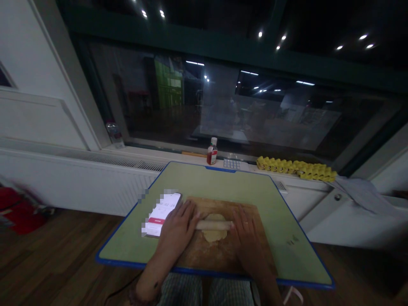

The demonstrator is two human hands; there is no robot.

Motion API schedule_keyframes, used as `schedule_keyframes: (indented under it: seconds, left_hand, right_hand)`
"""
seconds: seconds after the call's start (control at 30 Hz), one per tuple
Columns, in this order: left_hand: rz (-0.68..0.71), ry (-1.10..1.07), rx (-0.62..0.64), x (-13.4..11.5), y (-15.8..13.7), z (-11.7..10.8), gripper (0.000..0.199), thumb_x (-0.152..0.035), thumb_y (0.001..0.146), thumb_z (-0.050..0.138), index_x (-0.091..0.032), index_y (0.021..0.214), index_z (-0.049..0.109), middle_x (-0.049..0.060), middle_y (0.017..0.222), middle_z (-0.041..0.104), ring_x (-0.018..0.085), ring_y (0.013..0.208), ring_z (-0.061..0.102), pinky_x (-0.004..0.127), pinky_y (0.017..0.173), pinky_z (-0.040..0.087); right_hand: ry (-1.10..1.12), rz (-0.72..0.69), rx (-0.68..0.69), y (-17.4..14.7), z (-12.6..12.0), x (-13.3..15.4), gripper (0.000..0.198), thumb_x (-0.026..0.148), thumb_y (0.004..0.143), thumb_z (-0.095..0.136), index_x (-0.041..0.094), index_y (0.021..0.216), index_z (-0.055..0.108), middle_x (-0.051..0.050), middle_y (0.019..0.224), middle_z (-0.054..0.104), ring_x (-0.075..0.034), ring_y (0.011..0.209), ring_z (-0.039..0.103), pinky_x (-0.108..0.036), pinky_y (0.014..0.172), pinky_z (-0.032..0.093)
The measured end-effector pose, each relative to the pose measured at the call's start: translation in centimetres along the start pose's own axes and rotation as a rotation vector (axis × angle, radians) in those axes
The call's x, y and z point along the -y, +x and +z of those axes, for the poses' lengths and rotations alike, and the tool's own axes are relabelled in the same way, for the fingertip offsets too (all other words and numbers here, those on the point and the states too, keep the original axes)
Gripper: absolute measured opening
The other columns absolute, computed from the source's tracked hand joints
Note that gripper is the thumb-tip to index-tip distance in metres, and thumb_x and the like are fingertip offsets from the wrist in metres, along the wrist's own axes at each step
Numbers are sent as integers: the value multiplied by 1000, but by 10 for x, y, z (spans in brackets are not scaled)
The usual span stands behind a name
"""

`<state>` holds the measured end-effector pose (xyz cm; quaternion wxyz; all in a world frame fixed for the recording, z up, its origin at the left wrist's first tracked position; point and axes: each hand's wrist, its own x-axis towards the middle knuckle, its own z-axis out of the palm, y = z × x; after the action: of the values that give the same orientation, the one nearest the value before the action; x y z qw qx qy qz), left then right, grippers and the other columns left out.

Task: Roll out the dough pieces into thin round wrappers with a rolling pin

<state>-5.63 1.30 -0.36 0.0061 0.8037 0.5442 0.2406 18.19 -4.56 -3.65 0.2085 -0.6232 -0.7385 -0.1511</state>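
A pale wooden rolling pin (213, 225) lies crosswise over a flattened round of dough (215, 236). Under both sits a brown wooden board (204, 257), dusted with what looks like flour. My left hand (180, 221) rests on the pin's left end, fingers stretched forward. At the other end, my right hand (247, 227) presses down with its fingers long and slightly spread; a ring shows on it. Both palms hide the pin's tips. Just left of my left hand is a lit phone (157, 216) showing a timer, its corner partly covered by the hand.
The green folding table (127, 246) has a blue rim. Behind it, the windowsill carries a small red-labelled bottle (212, 152), yellow egg cartons (296, 168) and a clear plastic bottle (114, 134). A radiator (105, 187) stands at left, a grey cloth (366, 195) at right.
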Motion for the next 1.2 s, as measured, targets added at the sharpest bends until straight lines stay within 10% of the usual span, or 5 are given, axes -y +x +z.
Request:
schedule_keyframes:
  seconds: [0.3,0.73,1.2]
  left_hand:
    - [133,-41,-151,-1,-50,4,47,-37,100,42,-22,144,45,3,152,45,28,143,33,50,113,38]
    - [95,-226,-171,-3,-55,12,25,-37,96,54,-25,116,65,5,109,64,27,103,57,47,91,52]
    - [71,-265,-149,0,-57,14,28,-43,96,53,-25,113,67,6,109,65,28,105,58,49,96,50]
  right_hand:
    - [15,9,-71,-37,-10,11,60,35,102,33,17,156,15,-10,160,29,-27,148,21,-52,115,33]
    - [66,-66,46,-28,-29,32,50,36,100,45,43,148,35,3,157,36,-30,146,27,-67,115,25]
    - [115,-136,55,-25,-29,40,52,37,98,50,50,146,35,2,159,30,-32,146,27,-67,112,29]
